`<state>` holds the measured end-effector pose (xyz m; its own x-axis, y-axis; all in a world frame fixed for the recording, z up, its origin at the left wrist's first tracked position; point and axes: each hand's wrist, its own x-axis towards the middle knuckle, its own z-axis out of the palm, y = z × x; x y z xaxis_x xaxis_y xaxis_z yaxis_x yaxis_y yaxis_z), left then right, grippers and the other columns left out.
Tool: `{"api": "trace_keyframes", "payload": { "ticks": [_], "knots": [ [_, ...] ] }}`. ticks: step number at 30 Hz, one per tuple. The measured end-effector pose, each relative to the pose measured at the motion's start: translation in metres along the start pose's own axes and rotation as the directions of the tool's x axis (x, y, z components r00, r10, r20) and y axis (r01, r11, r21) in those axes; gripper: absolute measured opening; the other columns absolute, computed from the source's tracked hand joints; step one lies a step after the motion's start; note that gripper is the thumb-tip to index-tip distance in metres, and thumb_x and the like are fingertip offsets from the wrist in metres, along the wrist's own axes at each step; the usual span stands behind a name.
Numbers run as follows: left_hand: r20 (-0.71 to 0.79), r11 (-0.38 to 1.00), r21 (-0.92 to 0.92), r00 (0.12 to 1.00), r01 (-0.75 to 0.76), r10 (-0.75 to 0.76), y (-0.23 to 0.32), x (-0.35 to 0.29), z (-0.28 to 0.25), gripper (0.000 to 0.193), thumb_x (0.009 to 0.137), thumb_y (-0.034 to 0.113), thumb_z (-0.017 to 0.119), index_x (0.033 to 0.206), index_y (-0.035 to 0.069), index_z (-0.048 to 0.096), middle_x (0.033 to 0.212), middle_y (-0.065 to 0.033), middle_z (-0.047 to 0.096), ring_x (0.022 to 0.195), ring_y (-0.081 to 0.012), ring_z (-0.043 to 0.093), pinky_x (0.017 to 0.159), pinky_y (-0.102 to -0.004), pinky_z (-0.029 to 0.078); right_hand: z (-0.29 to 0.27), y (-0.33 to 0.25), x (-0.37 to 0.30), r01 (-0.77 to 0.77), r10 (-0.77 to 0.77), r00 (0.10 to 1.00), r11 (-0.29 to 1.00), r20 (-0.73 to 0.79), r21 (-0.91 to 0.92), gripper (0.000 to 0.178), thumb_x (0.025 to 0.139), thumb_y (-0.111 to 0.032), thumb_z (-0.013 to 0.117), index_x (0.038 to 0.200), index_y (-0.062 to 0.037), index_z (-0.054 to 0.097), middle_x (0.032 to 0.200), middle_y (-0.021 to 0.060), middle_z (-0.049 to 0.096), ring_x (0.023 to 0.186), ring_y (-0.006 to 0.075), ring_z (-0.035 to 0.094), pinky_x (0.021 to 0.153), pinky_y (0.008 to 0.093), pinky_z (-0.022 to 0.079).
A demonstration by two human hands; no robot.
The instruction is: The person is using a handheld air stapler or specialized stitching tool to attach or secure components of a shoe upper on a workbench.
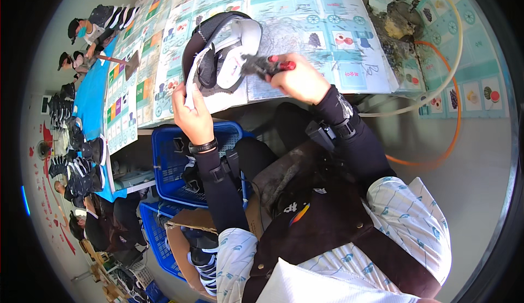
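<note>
My left hand pinches the near edge of a black and white shoe at the table's front edge. The shoe has black mesh on its outer side and a pale inside turned toward me. In my right hand is a dark, crusted brush-like tool with red on its handle. Its dark tip is over or against the pale part of the shoe; contact is hard to make out. The fingers of my right hand are wrapped round the handle.
A table is covered with printed, dark-smeared sheets. A scraper-like tool lies at its far left. Blue baskets and a cardboard box with shoes stand below. Hoses hang at right. Other people sit at far left.
</note>
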<state>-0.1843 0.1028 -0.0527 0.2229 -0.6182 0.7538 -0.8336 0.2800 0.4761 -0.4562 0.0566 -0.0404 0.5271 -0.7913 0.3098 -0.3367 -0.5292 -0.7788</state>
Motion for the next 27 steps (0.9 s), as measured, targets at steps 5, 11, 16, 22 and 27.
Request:
{"api": "trace_keyframes", "payload": {
  "ticks": [5, 11, 16, 22, 27],
  "knots": [
    [0.012, 1.000, -0.012, 1.000, 0.011, -0.011, 0.002, -0.002, -0.001, 0.023, 0.098, 0.011, 0.068, 0.113, -0.005, 0.064, 0.111, -0.0204, 0.070, 0.104, -0.0364, 0.068, 0.094, -0.0412, 0.051, 0.002, -0.001, -0.003, -0.219, 0.214, 0.975, 0.972, 0.061, 0.089, 0.011, 0.077, -0.007, 0.065, 0.083, 0.0014, 0.069, 0.075, 0.0132, 0.066, 0.060, 0.0265, 0.063, 0.058, 0.0367, 0.050],
    [0.028, 1.000, -0.017, 1.000, 0.008, -0.008, 0.004, -0.003, -0.002, 0.023, 0.098, 0.010, 0.069, 0.114, -0.005, 0.065, 0.116, -0.0216, 0.071, 0.111, -0.0356, 0.068, 0.099, -0.0407, 0.050, -0.013, -0.012, 0.000, -0.416, 0.382, 0.879, 0.907, -0.284, -0.066, 0.028, 0.081, -0.014, 0.052, 0.094, 0.0013, 0.071, 0.089, 0.0305, 0.067, 0.091, 0.0520, 0.063, 0.083, 0.0545, 0.052],
    [0.033, 1.000, -0.006, 0.999, -0.009, 0.009, 0.008, -0.001, -0.001, 0.021, 0.098, 0.010, 0.068, 0.112, -0.005, 0.065, 0.115, -0.0212, 0.071, 0.110, -0.0363, 0.068, 0.099, -0.0409, 0.050, -0.007, -0.014, -0.008, -0.406, 0.405, 0.893, 0.913, -0.197, 0.033, 0.020, 0.082, -0.014, 0.060, 0.091, 0.0007, 0.070, 0.077, 0.0236, 0.064, 0.079, 0.0443, 0.064, 0.077, 0.0494, 0.052],
    [0.028, 1.000, -0.019, 1.000, -0.001, 0.001, 0.011, -0.002, -0.001, 0.019, 0.098, 0.009, 0.069, 0.110, -0.005, 0.064, 0.114, -0.0213, 0.070, 0.110, -0.0368, 0.068, 0.100, -0.0412, 0.050, 0.008, 0.001, -0.012, 0.243, -0.259, 0.965, 0.944, -0.043, -0.224, 0.028, 0.081, -0.007, 0.070, 0.057, -0.0094, 0.056, 0.060, 0.0054, 0.057, 0.064, 0.0250, 0.065, 0.058, 0.0358, 0.050],
    [0.031, 1.000, -0.013, 1.000, -0.004, 0.005, 0.011, -0.002, -0.001, 0.020, 0.098, 0.010, 0.069, 0.109, -0.005, 0.065, 0.113, -0.0211, 0.070, 0.111, -0.0370, 0.068, 0.100, -0.0414, 0.050, 0.004, -0.007, -0.012, -0.061, 0.058, 0.994, 0.998, -0.090, -0.025, 0.011, 0.080, -0.011, 0.068, 0.072, -0.0047, 0.064, 0.065, 0.0127, 0.061, 0.065, 0.0342, 0.064, 0.064, 0.0393, 0.050]
  ]
}}
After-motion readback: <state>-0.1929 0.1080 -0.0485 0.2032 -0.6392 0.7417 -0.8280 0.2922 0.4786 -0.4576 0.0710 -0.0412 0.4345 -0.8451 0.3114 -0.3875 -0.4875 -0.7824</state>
